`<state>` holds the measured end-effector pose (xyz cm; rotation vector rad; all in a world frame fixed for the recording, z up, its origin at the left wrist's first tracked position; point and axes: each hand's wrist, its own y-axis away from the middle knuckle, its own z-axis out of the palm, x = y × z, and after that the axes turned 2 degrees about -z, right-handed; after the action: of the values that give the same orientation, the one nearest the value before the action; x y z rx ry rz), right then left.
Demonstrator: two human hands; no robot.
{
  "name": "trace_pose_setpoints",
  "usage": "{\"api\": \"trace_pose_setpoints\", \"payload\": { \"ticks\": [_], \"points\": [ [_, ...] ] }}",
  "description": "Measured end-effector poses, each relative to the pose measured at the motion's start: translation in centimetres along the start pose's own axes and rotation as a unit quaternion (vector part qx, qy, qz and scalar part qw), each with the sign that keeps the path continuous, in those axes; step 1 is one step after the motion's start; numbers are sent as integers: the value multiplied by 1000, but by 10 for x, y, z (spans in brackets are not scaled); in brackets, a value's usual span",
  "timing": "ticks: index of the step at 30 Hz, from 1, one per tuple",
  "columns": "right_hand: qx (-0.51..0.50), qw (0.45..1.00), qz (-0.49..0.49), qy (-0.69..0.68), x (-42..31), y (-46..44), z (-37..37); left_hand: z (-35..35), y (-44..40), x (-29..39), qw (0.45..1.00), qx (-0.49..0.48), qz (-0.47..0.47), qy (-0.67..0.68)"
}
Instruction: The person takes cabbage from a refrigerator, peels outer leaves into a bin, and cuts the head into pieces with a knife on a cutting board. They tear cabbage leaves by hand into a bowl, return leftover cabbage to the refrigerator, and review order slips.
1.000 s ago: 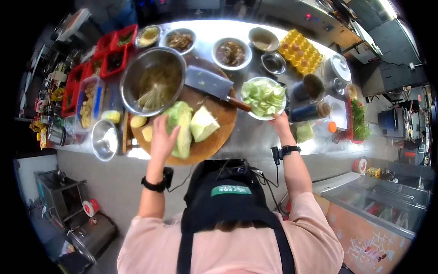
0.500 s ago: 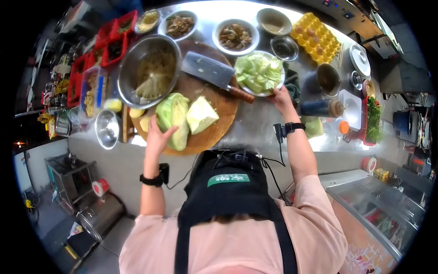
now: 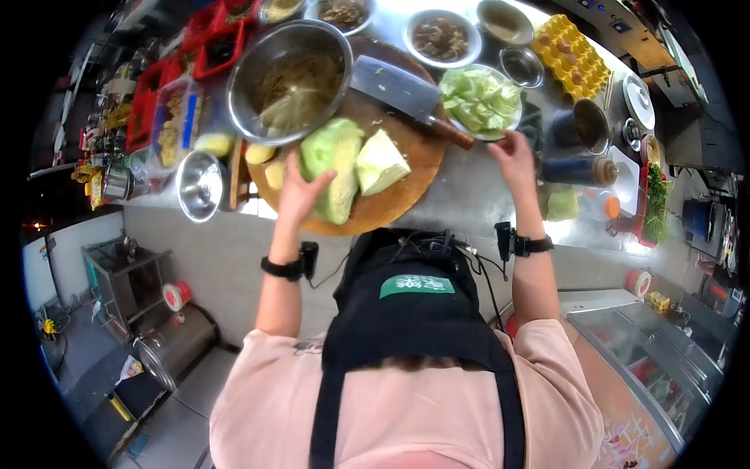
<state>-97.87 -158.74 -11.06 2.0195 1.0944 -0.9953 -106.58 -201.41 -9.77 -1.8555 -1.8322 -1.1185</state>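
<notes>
My left hand is on the left side of a pale green cabbage piece, its thumb across the top and its fingers along the far side. A second, paler cut cabbage wedge is just right of it. Both lie on a round wooden chopping board. Behind them a cleaver rests flat, its wooden handle pointing right. My right hand is just below the rim of a plate of torn cabbage leaves, fingers loosely bent and apart, with nothing visible in them.
A large steel bowl stands on the board's back left, a small steel bowl further left. Bowls of brown food line the back. To the right are a yellow egg tray, a dark bottle and greens.
My right hand has come off the plate's rim and moved slightly away from it. My left hand stays on the cabbage. The whole view has shifted, so the table items appear further right and higher.
</notes>
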Motion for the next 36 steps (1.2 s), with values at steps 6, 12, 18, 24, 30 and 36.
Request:
{"api": "trace_pose_setpoints", "payload": {
  "ticks": [6, 12, 18, 24, 30, 36],
  "points": [
    [-236, 965, -89, -76, -58, 39, 132, -8, -1, -1, 997, -12, -37, -65],
    [-175, 981, 54, -62, -77, 53, 159, -3, 18, -8, 970, -64, -12, 236],
    [-103, 988, 104, -46, -59, 60, 169, 15, 18, -28, 911, -117, -62, 391],
    [-88, 977, 101, -166, -45, 77, 146, 21, 32, 8, 863, -195, -62, 461],
    [-35, 853, 112, -509, -19, 111, 51, 62, 53, 44, 874, -241, -56, 419],
    [41, 685, -33, -726, 25, 211, -131, 160, 131, 156, 764, -424, -76, 481]
  ]
}}
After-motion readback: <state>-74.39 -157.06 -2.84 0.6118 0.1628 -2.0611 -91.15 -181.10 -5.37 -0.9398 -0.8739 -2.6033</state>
